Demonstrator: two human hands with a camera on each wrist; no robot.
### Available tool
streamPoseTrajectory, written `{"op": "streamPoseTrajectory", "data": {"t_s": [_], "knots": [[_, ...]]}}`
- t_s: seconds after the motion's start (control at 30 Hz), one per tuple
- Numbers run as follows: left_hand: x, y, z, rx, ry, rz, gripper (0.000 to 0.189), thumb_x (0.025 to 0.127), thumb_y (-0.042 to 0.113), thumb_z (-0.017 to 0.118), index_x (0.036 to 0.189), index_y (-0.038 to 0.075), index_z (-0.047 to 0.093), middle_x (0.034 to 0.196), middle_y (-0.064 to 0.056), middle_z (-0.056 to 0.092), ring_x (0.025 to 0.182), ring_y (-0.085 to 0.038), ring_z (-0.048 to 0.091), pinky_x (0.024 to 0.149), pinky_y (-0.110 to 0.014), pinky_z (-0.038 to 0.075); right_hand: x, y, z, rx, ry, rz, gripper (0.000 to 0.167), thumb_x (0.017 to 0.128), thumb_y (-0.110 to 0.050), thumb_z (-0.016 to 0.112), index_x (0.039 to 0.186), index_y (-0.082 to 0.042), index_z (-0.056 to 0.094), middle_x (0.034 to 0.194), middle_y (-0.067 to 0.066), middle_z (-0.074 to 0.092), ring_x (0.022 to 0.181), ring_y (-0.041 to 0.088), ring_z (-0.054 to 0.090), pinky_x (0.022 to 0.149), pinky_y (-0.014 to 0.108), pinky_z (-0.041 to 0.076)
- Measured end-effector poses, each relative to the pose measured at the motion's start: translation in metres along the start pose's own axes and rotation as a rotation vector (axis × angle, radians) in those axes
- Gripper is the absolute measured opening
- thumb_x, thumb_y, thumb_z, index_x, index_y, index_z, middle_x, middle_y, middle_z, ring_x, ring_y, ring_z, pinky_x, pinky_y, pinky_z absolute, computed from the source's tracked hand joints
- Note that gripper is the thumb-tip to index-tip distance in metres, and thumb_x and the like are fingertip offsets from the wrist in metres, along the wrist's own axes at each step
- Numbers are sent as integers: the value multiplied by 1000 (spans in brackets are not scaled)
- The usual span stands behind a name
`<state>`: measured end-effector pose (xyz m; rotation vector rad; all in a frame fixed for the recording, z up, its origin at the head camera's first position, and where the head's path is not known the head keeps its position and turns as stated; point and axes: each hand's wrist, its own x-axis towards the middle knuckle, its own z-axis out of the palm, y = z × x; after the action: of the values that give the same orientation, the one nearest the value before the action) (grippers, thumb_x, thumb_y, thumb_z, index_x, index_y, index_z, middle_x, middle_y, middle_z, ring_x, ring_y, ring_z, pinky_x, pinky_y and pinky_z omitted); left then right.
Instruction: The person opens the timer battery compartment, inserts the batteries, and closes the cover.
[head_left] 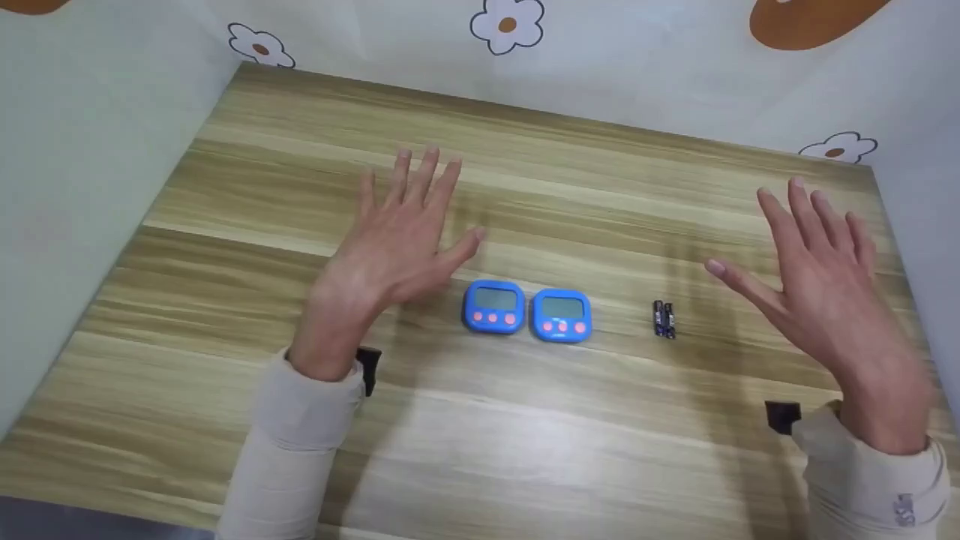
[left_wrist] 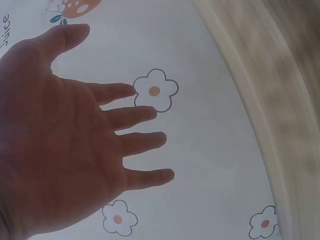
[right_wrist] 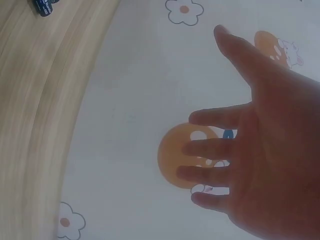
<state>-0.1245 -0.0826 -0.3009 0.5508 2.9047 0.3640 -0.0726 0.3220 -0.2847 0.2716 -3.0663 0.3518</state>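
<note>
Two blue digital timers, a left one (head_left: 493,307) and a right one (head_left: 561,316), lie side by side on the wooden table, each with a grey screen and pink buttons facing up. To their right are two small dark batteries (head_left: 664,319), set next to each other. My left hand (head_left: 394,244) is raised over the table just left of the timers, fingers spread and holding nothing. Right of the batteries, my right hand (head_left: 821,289) is also held up with spread fingers and nothing in it. Both palms show bare in the wrist views, the left palm (left_wrist: 60,145) and the right palm (right_wrist: 275,160).
A pale wall covering (head_left: 637,67) with printed flowers stands along the table's far edge. Side walls close in the left and right of the wooden table (head_left: 525,450). Dark wrist mounts poke out beside both beige sleeves (head_left: 292,450).
</note>
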Motion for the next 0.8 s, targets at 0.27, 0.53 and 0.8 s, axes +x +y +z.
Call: {"op": "streamPoseTrajectory", "data": {"t_s": [0.27, 0.53, 0.8], "knots": [[0, 25, 19, 1, -206, 135, 81, 90, 57, 61, 150, 8, 36, 146, -13, 44, 132, -32, 41, 108, -53, 32, 2, -6, 4, -29, 41, -68, 81, 93, -49, 62, 151, 0, 31, 158, 25, 17, 145, 41, 11, 114, 56, -5], [9, 42, 44, 62, -259, 266, 65, 81, 40, 79, 132, 5, 58, 119, -8, 57, 101, -22, 51, 93, -41, 46, 3, -26, 12, -11, 80, -216, 71, 92, -44, 66, 145, -2, 44, 155, 18, 30, 140, 39, 26, 115, 53, 9], [14, 41, 48, 95, -242, 301, 53, 79, 32, 82, 119, 3, 62, 103, -5, 55, 92, -22, 50, 85, -37, 47, 7, -47, 25, 39, 100, -348, 57, 92, -41, 67, 135, -5, 56, 147, 13, 45, 134, 36, 39, 108, 55, 28]]}}
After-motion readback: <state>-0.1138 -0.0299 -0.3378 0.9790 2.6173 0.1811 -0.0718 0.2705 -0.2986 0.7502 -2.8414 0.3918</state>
